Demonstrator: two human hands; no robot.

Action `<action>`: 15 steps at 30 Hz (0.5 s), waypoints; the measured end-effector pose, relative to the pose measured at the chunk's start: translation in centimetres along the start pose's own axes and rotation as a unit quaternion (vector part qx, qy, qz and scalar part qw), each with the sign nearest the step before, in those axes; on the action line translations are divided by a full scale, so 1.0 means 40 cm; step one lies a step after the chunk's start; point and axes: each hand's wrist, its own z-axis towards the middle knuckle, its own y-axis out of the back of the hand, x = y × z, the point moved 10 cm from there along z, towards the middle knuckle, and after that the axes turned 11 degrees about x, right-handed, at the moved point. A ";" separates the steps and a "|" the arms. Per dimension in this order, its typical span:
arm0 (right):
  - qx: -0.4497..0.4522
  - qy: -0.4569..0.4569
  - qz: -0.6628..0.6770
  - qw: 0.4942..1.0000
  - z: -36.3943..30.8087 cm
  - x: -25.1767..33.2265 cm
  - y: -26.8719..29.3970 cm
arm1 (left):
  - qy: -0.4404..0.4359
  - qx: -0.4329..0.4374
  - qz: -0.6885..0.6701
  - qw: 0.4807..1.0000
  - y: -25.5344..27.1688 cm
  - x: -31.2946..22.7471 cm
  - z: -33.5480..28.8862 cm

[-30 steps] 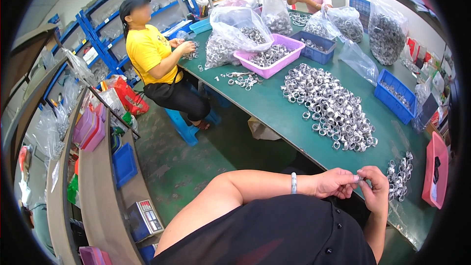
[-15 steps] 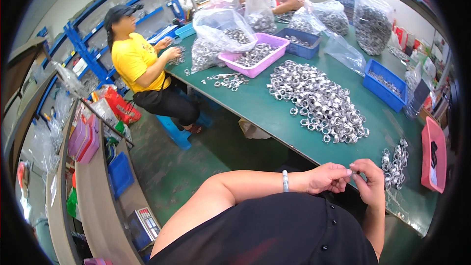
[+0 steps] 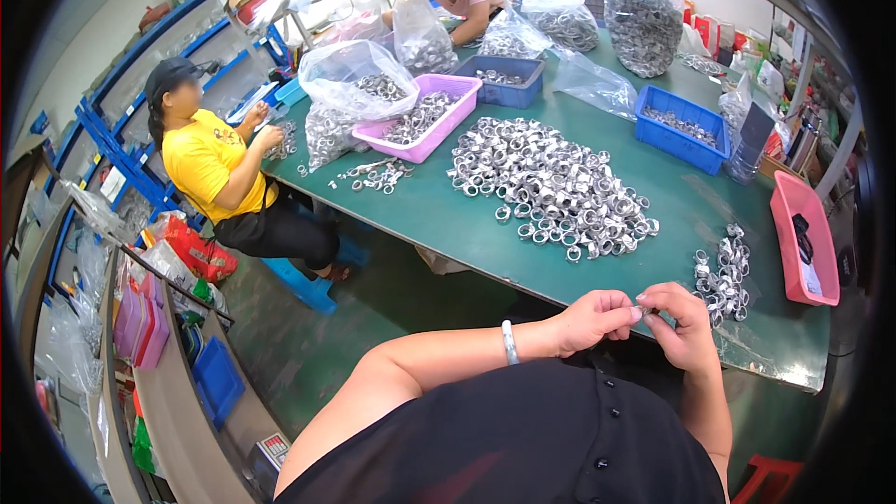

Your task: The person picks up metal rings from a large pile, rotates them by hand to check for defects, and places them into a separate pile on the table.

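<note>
Just off the table's near edge, my left hand (image 3: 600, 320) and my right hand (image 3: 683, 325) meet fingertip to fingertip. Both are closed in a pinch on a small metal hose clamp (image 3: 645, 311), mostly covered by the fingers. Beyond them on the green table (image 3: 420, 215) lies a big heap of silvery ring-shaped hose clamps (image 3: 555, 189). A smaller group of clamps (image 3: 723, 275) rests right beside my right hand.
A pink tray (image 3: 801, 243) with dark items stands at the right edge. Farther back are a blue bin (image 3: 683, 131), a purple bin (image 3: 420, 121), a navy bin (image 3: 504, 84) and clear bags (image 3: 644, 23) of clamps. Two co-workers, one in a yellow shirt (image 3: 205, 163), work around the table.
The whole view has shifted, so table, heaps and bins sit farther left and a red stool shows at lower right. My hands stay pinched together on the small clamp.
</note>
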 end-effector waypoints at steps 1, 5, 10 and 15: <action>0.000 -0.003 0.007 1.000 0.003 -0.001 0.000 | -0.020 -0.025 0.030 0.999 0.012 -0.010 -0.001; 0.002 -0.004 0.012 1.000 0.011 -0.015 0.001 | -0.052 -0.037 0.104 0.992 0.028 -0.044 0.005; -0.081 -0.048 0.117 0.989 -0.017 -0.090 0.028 | -0.072 -0.041 0.229 0.970 0.024 -0.094 0.034; -0.025 -0.052 0.056 0.997 0.020 -0.104 0.028 | -0.119 -0.057 0.331 0.934 0.052 -0.132 0.043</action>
